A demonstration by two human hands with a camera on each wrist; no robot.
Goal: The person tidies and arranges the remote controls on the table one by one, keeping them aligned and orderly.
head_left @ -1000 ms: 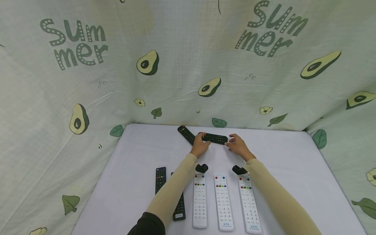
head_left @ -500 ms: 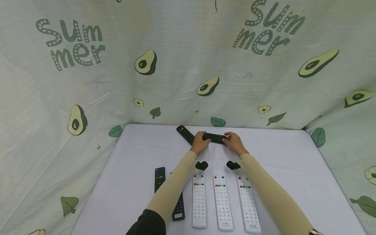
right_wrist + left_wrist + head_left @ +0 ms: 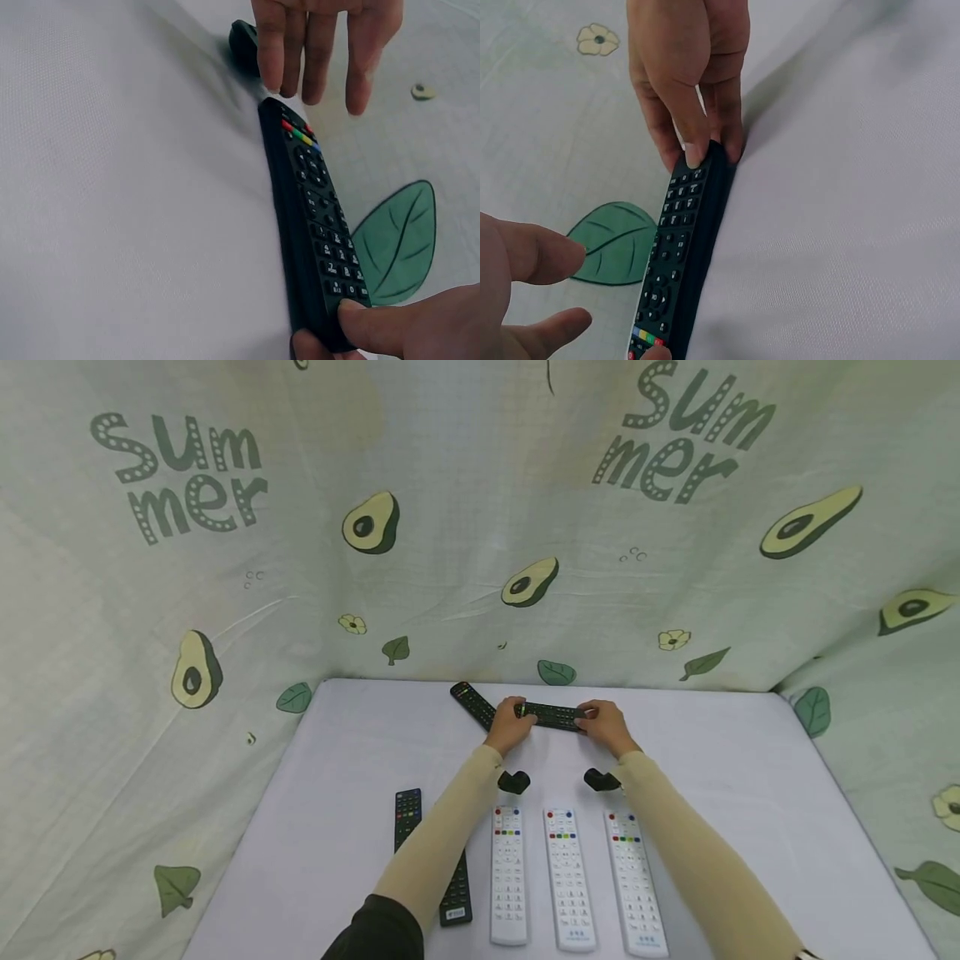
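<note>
A black remote control (image 3: 555, 717) lies crosswise near the table's back edge. My right hand (image 3: 606, 727) pinches its number-key end, thumb on top, as the right wrist view also shows. At the other end, beside the coloured keys, is my left hand (image 3: 510, 727). Its fingers (image 3: 315, 75) hang straight and spread in the right wrist view, tips close to that end of the remote. One left fingertip (image 3: 656, 352) overlaps the coloured-key end in the left wrist view. A second black remote (image 3: 472, 703) lies slanted just left of them, its lower end hidden behind the left hand.
Three white remotes (image 3: 570, 885) stand in a row at the front of the white table (image 3: 720, 777). Two black remotes (image 3: 407, 818) lie left of them, partly covered by the left sleeve (image 3: 442, 827). A patterned cloth (image 3: 450, 527) hangs behind.
My right hand has moved left from beside the remote and now pinches its right end. The remote has shifted slightly right since half a second ago. The left hand stays near its left end.
</note>
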